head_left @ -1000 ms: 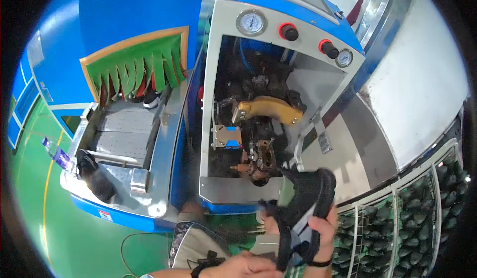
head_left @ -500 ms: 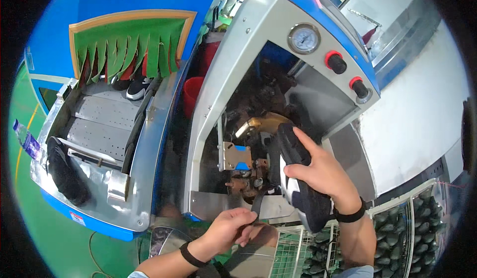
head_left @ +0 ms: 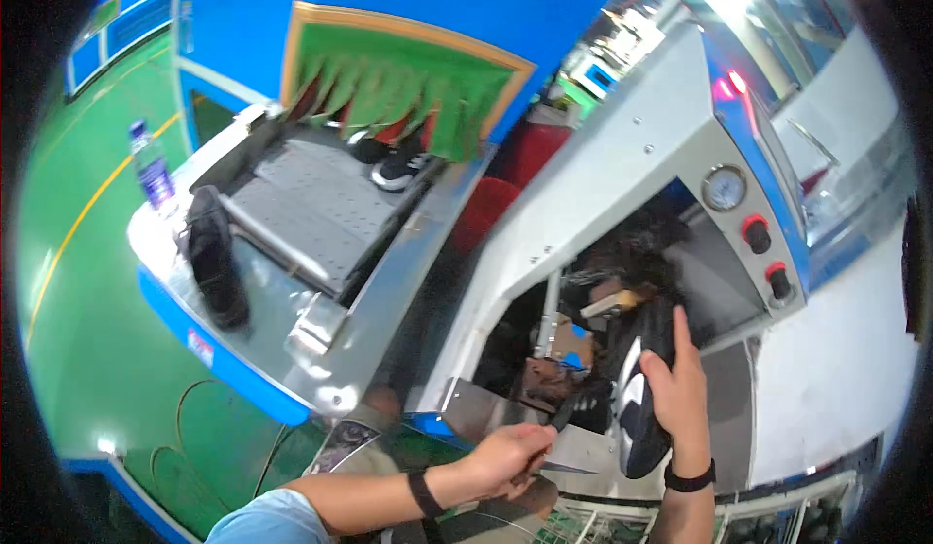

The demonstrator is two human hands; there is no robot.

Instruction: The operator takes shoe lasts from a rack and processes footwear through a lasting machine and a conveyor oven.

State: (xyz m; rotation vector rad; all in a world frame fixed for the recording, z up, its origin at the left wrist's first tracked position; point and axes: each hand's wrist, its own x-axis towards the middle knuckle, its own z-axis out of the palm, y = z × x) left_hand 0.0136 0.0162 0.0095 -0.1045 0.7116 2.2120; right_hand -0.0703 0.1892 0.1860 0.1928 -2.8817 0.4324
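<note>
My right hand is closed round a black shoe with a white side marking, fingers along its far side and thumb over it. The shoe stands on end in front of the grey machine's opening. To its left, my left hand pinches a thin dark strip that reaches toward the machine; motion blur hides what the strip belongs to. Inside the opening, a brownish metal fixture and a tan plate with blue patches sit left of the shoe.
A round gauge and black knobs with red collars sit on the machine. At left, a conveyor leads under a green strip curtain, with shoes beneath. A dark shoe and a bottle stand nearby. Wire racks line the bottom.
The view has swung left, so the machine and conveyor appear farther right and the racks lower. Both hands keep their holds, and the shoe remains at the machine's opening.
</note>
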